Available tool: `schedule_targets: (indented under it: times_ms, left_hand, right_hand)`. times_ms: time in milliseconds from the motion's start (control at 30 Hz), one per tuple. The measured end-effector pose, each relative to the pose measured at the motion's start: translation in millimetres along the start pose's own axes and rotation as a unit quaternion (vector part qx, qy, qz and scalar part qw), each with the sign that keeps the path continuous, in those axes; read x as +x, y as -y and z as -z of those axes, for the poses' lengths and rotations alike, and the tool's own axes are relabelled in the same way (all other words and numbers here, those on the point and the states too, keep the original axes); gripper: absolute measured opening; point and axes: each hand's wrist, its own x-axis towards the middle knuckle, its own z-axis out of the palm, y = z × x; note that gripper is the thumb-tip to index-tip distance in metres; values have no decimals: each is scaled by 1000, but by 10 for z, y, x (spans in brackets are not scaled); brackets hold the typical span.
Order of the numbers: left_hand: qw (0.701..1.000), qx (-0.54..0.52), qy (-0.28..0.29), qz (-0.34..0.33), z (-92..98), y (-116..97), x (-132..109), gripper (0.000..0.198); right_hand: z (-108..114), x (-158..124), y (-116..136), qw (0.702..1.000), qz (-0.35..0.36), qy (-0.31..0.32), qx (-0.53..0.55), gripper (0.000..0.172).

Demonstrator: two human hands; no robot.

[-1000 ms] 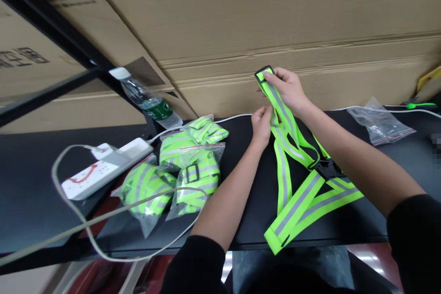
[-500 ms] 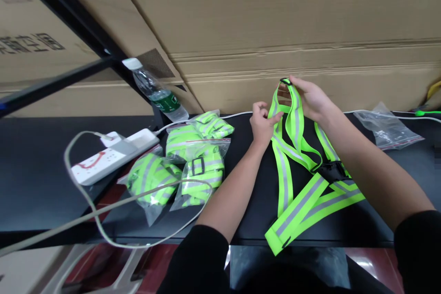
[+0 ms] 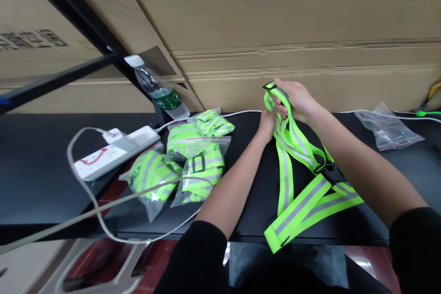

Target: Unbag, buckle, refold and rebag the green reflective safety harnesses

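A neon-yellow reflective vest (image 3: pixel 285 174) made of straps with grey stripes lies partly on the black table, its upper loop lifted off the surface. My right hand (image 3: pixel 296 98) pinches the top of that loop near a black slide buckle (image 3: pixel 269 86). Lower on the loop, my left hand (image 3: pixel 269 124) closes round the strap; some of its fingers are hidden behind the webbing. A black side-release buckle (image 3: pixel 332 173) sits on the vest beside my right forearm. The wide belt part (image 3: pixel 299 213) reaches the table's front edge.
Several bagged vests (image 3: pixel 203 172) lie left of my left arm, with a white cable (image 3: pixel 96 202) looping over them. Behind stand a power strip (image 3: pixel 115 154) and a leaning water bottle (image 3: pixel 160 89). An empty plastic bag (image 3: pixel 387 126) lies at right. Cardboard (image 3: pixel 292 18) walls the back.
My right hand has moved left with the top of the loop and its slide buckle, which now tilts leftward. My left hand has shifted slightly right and closed on the strap.
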Motion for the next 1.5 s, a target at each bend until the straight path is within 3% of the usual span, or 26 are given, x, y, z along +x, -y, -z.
schedule_targets:
  times_ms: [100,200,267,367,600,800,933,1167,1300,1500]
  left_hand:
    - [998,-41,-2,47,-11,-3,-23,22]
    - [995,-66,-3,81,-14,-18,-23,18]
    - [993,-77,2,92,-27,-21,-19,21]
    - [993,-77,14,87,-49,-7,-36,30]
    - [995,-14,32,92,-12,27,-163,30]
    - [997,16,31,66,27,15,-148,38]
    - [998,25,38,51,37,46,-145,42]
    - [1000,31,3,-2,61,78,-105,48]
    - [999,30,-4,-24,69,-38,-70,48]
    - [998,31,1,-60,11,-205,-26,32]
  right_hand:
    - [5,207,-201,993,25,-101,-56,43]
    - [74,366,-380,960,97,-184,-187,46]
    - [118,413,-453,942,124,-209,-232,47]
    - [165,440,-519,941,116,-220,-228,48]
    - [290,453,-600,976,25,-195,-94,44]
    - [370,318,-442,989,-13,-142,26,25]
    - [412,270,-349,988,-38,-129,73,29]
    - [404,218,-312,984,-59,-129,106,33]
    - [360,185,-292,985,-66,-123,103,35]
    - [307,173,-295,988,-63,-111,85,34]
